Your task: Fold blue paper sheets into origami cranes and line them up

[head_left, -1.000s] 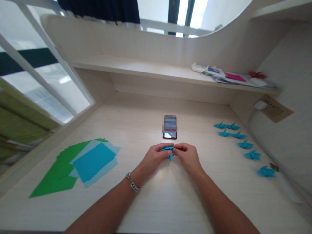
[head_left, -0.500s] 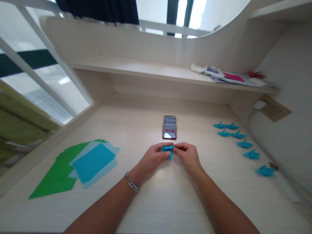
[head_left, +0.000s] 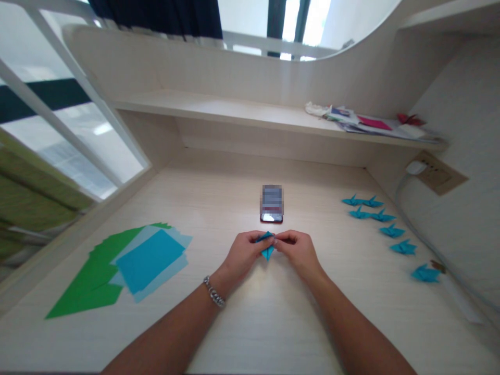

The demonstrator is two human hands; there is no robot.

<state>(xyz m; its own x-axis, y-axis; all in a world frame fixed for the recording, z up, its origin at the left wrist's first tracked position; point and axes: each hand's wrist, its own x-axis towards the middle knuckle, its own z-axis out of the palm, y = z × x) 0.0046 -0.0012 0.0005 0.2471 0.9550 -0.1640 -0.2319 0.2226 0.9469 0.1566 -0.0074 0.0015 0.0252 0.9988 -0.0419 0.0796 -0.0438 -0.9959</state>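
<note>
A small piece of folded blue origami paper (head_left: 267, 253) is held between both hands, just in front of the phone. My left hand (head_left: 245, 253) grips it from the left, thumb lying across its face, fingers behind. At its right edge, my right hand (head_left: 299, 249) pinches the paper with thumb and index finger. Seen from here, the folded piece is diamond-shaped, with a point toward me; its back is hidden by the fingers. Several finished blue paper cranes (head_left: 391, 230) stand along the right side of the desk.
Green paper sheets (head_left: 86, 284) lie fanned at the left, with blue paper sheets (head_left: 151, 260) on top. A phone (head_left: 272, 204) rests beyond my hands. At the right, a white cable (head_left: 422, 237) runs from a wall socket (head_left: 441, 173). A shelf (head_left: 234, 111) crosses the back, holding papers.
The folded blue paper has been turned, so a flat diamond face now shows instead of a narrow edge. My left thumb has shifted across it. Both hands stay in nearly the same place.
</note>
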